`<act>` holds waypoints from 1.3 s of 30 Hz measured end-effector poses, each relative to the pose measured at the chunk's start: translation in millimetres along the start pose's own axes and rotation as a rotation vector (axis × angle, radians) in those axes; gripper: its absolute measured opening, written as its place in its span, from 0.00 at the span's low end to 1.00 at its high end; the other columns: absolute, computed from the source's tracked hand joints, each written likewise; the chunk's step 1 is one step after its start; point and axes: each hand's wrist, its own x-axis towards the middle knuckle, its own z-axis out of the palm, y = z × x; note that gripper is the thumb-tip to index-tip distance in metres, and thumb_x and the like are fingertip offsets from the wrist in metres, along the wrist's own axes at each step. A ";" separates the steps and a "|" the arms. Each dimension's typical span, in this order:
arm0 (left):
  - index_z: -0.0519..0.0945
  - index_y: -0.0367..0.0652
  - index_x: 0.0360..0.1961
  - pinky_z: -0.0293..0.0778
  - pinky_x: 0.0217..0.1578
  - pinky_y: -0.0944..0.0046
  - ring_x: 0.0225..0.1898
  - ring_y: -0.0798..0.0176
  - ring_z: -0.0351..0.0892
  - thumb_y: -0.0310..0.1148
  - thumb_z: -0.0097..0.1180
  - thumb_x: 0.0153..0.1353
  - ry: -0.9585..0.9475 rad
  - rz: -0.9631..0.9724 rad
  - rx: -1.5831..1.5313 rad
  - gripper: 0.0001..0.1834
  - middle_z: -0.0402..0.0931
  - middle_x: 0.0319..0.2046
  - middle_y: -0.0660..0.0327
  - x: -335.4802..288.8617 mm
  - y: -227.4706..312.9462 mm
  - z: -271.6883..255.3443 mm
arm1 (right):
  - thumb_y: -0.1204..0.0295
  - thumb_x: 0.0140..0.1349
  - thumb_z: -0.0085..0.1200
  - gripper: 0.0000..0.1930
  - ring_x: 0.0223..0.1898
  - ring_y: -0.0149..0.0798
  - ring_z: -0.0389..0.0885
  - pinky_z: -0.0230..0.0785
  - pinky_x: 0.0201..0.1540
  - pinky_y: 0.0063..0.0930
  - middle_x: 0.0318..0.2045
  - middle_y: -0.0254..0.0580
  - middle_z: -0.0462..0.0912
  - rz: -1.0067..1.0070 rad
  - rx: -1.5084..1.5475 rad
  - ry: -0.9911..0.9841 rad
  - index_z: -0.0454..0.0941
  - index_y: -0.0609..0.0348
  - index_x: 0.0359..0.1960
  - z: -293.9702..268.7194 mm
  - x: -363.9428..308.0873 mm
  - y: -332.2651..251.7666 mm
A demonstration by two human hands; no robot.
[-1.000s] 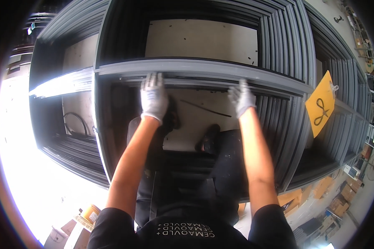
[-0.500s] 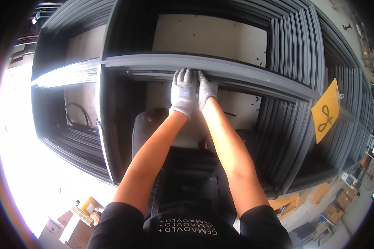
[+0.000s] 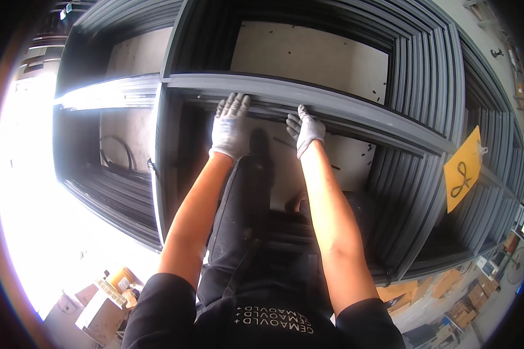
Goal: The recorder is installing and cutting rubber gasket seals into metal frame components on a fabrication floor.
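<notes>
A stack of dark grey window-like frames fills the middle, and its long crossbar (image 3: 308,96) runs in front of my hands. My left hand (image 3: 230,129), in a grey-and-white glove, lies with stretched fingers against the lower edge of this bar. To its right is my right hand (image 3: 307,131), gloved the same way, turned inward with its fingers apart near the bars just under the crossbar. Neither hand holds anything. The exact contact of the right fingertips cannot be made out.
A yellow card (image 3: 462,170) with a black mark hangs on the frames at the right. Through the frame openings shows the pale floor (image 3: 308,55) with small dark bits. My dark-trousered leg (image 3: 239,203) stands within the lower opening. Cardboard pieces (image 3: 445,282) and a yellow container (image 3: 121,278) lie beyond.
My hands, side by side on the bar before, have moved apart, left hand leftward and right hand rightward and slightly down. My leg has come forward into the opening. The view has shifted slightly.
</notes>
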 end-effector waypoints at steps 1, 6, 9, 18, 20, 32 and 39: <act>0.67 0.48 0.64 0.50 0.68 0.53 0.68 0.55 0.58 0.21 0.44 0.56 0.007 -0.027 0.016 0.32 0.63 0.65 0.57 -0.6 -4.9 -4.5 | 0.58 0.59 0.62 0.16 0.26 0.33 0.84 0.75 0.26 0.25 0.30 0.41 0.85 -0.002 -0.004 0.004 0.74 0.56 0.39 -0.5 -1.8 -1.9; 0.67 0.49 0.64 0.54 0.67 0.53 0.67 0.54 0.59 0.21 0.43 0.58 0.102 -0.085 0.077 0.30 0.63 0.65 0.58 -5.8 -68.2 4.6 | 0.57 0.59 0.62 0.16 0.26 0.32 0.84 0.75 0.26 0.25 0.30 0.40 0.85 -0.020 -0.007 -0.017 0.75 0.55 0.38 0.7 2.8 1.4; 0.67 0.47 0.64 0.59 0.64 0.55 0.65 0.50 0.63 0.22 0.43 0.57 0.139 -0.129 0.114 0.30 0.65 0.63 0.54 -6.2 -87.3 0.8 | 0.56 0.59 0.62 0.17 0.27 0.32 0.84 0.75 0.27 0.25 0.30 0.40 0.85 -0.046 -0.022 -0.031 0.75 0.55 0.38 -2.6 1.8 3.5; 0.62 0.40 0.65 0.68 0.57 0.50 0.55 0.40 0.71 0.29 0.46 0.57 0.129 -0.566 0.061 0.32 0.65 0.60 0.40 -4.6 -69.4 6.1 | 0.54 0.55 0.64 0.18 0.30 0.32 0.84 0.76 0.32 0.26 0.33 0.37 0.85 0.003 -0.039 -0.060 0.77 0.51 0.39 -6.9 15.7 6.1; 0.64 0.39 0.63 0.69 0.55 0.50 0.53 0.40 0.73 0.31 0.50 0.56 0.080 -0.630 -0.105 0.31 0.68 0.58 0.42 -37.0 -60.3 4.1 | 0.52 0.54 0.64 0.19 0.30 0.32 0.84 0.75 0.33 0.25 0.33 0.35 0.85 -0.004 -0.061 -0.063 0.77 0.50 0.38 -3.1 11.7 7.2; 0.76 0.49 0.53 0.48 0.67 0.51 0.56 0.60 0.72 0.32 0.47 0.61 -0.654 -0.062 0.769 0.18 0.77 0.47 0.61 -118.4 -83.3 -118.2 | 0.59 0.67 0.50 0.13 0.30 0.33 0.83 0.76 0.33 0.26 0.33 0.41 0.85 -0.116 -0.244 -0.349 0.77 0.56 0.40 -56.8 -81.2 21.7; 0.78 0.38 0.43 0.75 0.39 0.58 0.39 0.51 0.81 0.37 0.51 0.65 0.036 -0.375 -0.380 0.13 0.80 0.35 0.49 -105.9 -2.4 -179.3 | 0.60 0.65 0.55 0.16 0.33 0.31 0.83 0.75 0.38 0.22 0.36 0.41 0.84 -0.329 -0.329 -0.592 0.77 0.61 0.45 -60.6 -192.1 54.7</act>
